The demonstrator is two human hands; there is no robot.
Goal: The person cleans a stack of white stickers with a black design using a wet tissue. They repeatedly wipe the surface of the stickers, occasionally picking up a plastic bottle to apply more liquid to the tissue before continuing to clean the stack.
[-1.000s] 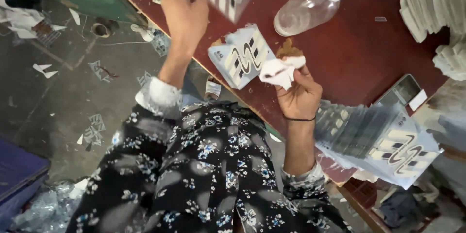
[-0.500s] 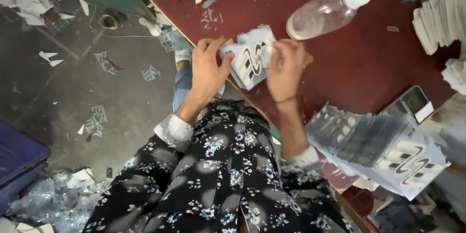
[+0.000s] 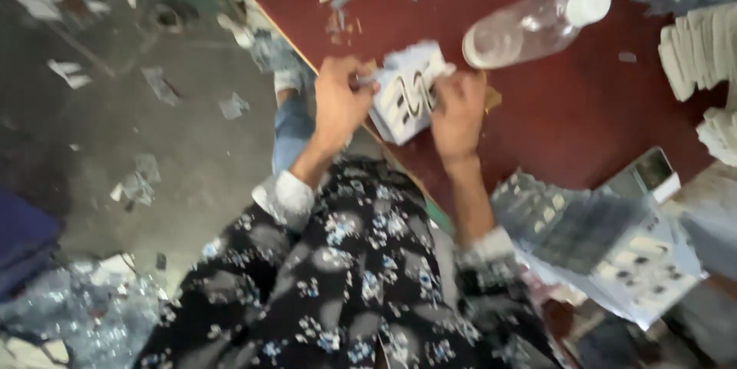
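left hand (image 3: 338, 104) & right hand (image 3: 458, 112) both clamped on small printed box (image 3: 407, 92), red table (image 3: 553, 108), bottle (image 3: 533, 27) nearby

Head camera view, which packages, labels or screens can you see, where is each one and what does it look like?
Small box: table edge, held by left hand and right hand; white, black curvy print.
Stack of packs: lower right; clear fronts, white cards.
Phone-like screen: right of centre; dark, blurred.
Bottle: lying above the box; clear, white cap, no label visible.

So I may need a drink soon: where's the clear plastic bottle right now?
In the head view the clear plastic bottle lies on its side on the dark red table, upper right, just beyond the right hand and the small white box.
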